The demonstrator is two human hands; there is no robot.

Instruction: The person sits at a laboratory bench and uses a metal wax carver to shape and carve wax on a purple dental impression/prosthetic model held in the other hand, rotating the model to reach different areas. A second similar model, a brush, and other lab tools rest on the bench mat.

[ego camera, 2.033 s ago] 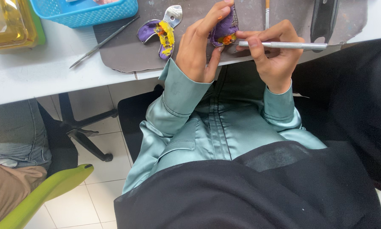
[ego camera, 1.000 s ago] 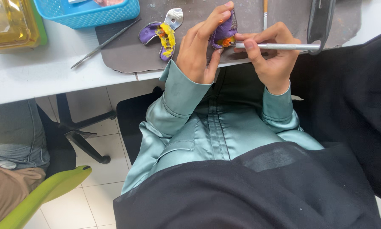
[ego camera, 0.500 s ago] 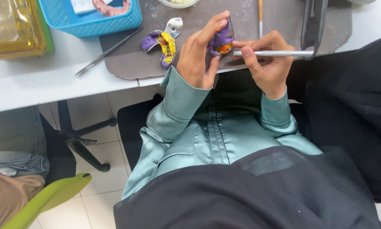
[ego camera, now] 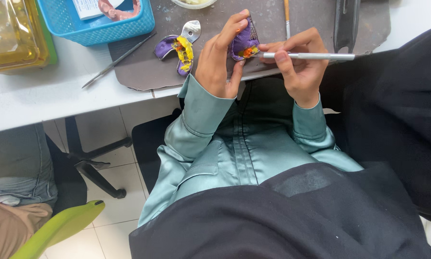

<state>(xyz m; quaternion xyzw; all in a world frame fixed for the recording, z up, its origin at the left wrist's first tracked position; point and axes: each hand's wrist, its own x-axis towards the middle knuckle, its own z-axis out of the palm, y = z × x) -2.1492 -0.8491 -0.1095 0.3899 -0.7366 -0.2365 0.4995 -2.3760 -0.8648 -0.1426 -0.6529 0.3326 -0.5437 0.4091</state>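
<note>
My left hand holds a small purple tray-shaped piece with orange and yellow material on it, just above the edge of the grey mat. My right hand grips a thin silver metal tool like a pen, its tip touching the purple piece. A second purple tray with yellow and orange filling and a metal handle lies on the mat to the left of my left hand.
A blue plastic basket and a yellow transparent box stand on the white table at the left. A slim metal instrument lies across the mat's edge. Another person's legs and a green chair are at lower left.
The view has shifted down slightly, so the table items sit lower in frame. Both hands keep their grip, the tool tip staying at the purple piece.
</note>
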